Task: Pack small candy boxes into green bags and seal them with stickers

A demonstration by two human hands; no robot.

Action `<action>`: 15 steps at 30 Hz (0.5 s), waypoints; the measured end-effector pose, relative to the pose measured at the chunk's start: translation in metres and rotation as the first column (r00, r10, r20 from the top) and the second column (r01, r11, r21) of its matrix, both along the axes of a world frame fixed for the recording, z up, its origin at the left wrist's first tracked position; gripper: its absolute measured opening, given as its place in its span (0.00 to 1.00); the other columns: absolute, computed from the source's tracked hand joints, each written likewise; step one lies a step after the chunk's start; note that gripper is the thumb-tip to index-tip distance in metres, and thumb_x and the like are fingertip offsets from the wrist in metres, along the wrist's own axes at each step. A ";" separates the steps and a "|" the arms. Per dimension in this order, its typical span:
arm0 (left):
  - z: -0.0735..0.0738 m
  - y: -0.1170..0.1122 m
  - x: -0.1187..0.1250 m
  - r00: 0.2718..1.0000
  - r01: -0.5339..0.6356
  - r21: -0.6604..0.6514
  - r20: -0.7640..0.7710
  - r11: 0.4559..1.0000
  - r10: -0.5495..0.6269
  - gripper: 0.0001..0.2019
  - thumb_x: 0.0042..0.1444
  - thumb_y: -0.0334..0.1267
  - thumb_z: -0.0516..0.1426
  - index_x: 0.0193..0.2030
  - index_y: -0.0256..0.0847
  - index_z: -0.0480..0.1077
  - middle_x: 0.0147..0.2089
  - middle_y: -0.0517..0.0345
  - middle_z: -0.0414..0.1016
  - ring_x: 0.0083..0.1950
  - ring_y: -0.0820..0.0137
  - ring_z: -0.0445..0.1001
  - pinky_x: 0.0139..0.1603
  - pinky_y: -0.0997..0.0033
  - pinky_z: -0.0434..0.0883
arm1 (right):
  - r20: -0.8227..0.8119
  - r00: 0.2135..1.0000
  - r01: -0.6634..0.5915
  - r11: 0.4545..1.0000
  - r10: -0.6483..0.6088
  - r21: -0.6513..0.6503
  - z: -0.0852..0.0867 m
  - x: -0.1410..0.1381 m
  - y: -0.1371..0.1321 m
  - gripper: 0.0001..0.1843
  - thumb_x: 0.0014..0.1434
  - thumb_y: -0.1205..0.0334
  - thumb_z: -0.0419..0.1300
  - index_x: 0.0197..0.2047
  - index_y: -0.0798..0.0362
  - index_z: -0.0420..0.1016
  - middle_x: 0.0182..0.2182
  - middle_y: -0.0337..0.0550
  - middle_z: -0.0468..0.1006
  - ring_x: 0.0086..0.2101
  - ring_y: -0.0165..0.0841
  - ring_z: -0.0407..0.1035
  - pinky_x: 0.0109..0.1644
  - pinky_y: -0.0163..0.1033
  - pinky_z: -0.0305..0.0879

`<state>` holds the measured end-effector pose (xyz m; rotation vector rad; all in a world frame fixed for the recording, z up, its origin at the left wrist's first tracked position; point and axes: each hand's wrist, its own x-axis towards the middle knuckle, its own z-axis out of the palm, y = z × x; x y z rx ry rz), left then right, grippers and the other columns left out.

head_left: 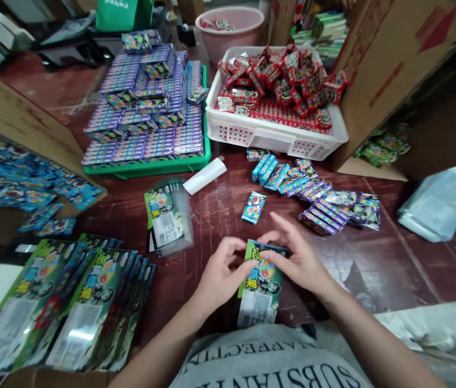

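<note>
Close to my body, a clear plastic pouch with a green and black printed card (258, 307) is held between both hands. My left hand (224, 272) grips its left edge near the top, thumb on the front. From the right, my right hand (301, 263) pinches the upper part, its thumb on the face and one finger raised. The pouch's back and the fingers behind it are hidden. Just beyond lies a single small blue packet (253, 207). A stack of similar pouches (168, 218) rests to the left of my hands.
A green tray (151, 171) carries rows of purple packets. Beside it, a white basket (247, 134) holds red packets. Blue and purple packets (288, 180) lie in front. Filled pouches (86, 302) stand at lower left. Cardboard boxes (397, 59) flank the table, with clear sleeves (440, 202) at right.
</note>
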<state>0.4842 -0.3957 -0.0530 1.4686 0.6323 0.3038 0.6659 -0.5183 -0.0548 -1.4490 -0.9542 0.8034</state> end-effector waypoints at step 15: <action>0.003 0.022 0.011 0.997 0.053 -0.093 -0.045 0.994 -0.058 0.09 0.59 0.39 0.62 0.45 0.41 0.70 0.40 0.58 0.74 0.40 0.71 0.73 0.41 0.71 0.71 | 0.250 0.953 -0.146 0.983 0.171 -0.115 0.035 0.032 0.002 0.17 0.67 0.57 0.61 0.58 0.42 0.73 0.51 0.44 0.74 0.54 0.40 0.69 0.63 0.52 0.64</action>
